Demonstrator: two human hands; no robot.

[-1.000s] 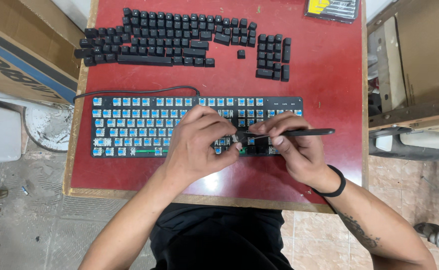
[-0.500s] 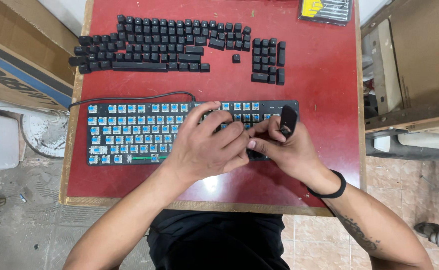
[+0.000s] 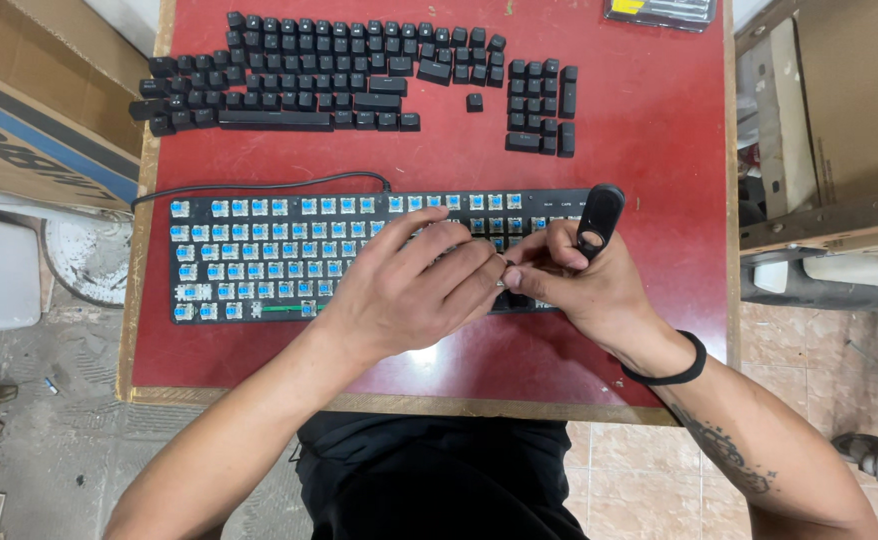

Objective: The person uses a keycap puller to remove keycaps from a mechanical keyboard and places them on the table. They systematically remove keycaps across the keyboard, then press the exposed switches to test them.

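Kbd: mechanical keyboard (image 3: 289, 255), caps off, blue switches exposed, lies across the red table (image 3: 659, 120) w/ its cable running off the top left.
L hand: my left hand (image 3: 409, 290) lies flat-ish over the mid-right of the board, fingers stretched out and close together, tips meeting the other hand.
R hand: my right hand (image 3: 584, 290) curled round a black puller tool (image 3: 599, 218), handle sticking up past the knuckles; thumb + forefinger pinched at the working end.
Between tips: sth small and dark where both hands meet; too hidden to say if it's a cap or a switch.
Caps: removed black keycaps (image 3: 359, 75) laid out in kbd order at the far side of the table, one loose cap (image 3: 474, 101) apart from the rows.
Far edge: flat black case (image 3: 659, 10), top right.
Doing it well, imo: I'd keep L hand pressing the board down so it can't lift, pull straight up w/o rocking, keep tool square.
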